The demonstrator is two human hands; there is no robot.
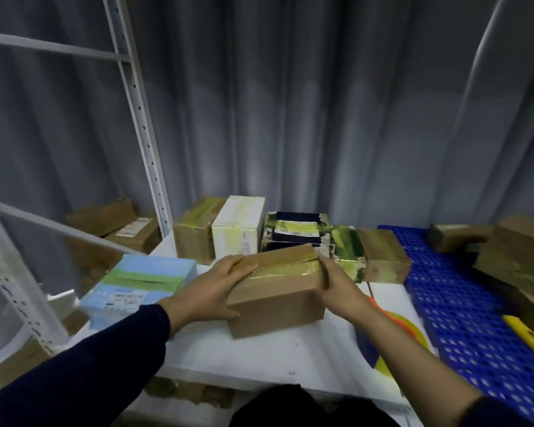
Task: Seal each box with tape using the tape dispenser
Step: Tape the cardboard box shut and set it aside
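Much of the view was grey curtain, and below it lay the white table with a blue perforated mat just beside it on our right. Several boxes stood along the back of the table, among them a white box, and most showed yellowish tape across their tops. A light blue box sat near our left forearm.

At the middle of the table stood the brown cardboard box, and we held it from both ends. Our left hand gripped the left end, fingers laid over the top and thumb curled against the near face. Our right hand wrapped the right end, fingers bent round the far top corner. A glossy tape strip ran the length of the lid between our hands.

We judged this box as good as sealed, and the step in hand as pressing the tape ends down or shifting the box aside. The next move called for setting it with the finished ones, drawing up an unsealed box and taking up the tape dispenser, which we could not make out. A yellow tool lay on the mat, too blurred to name.
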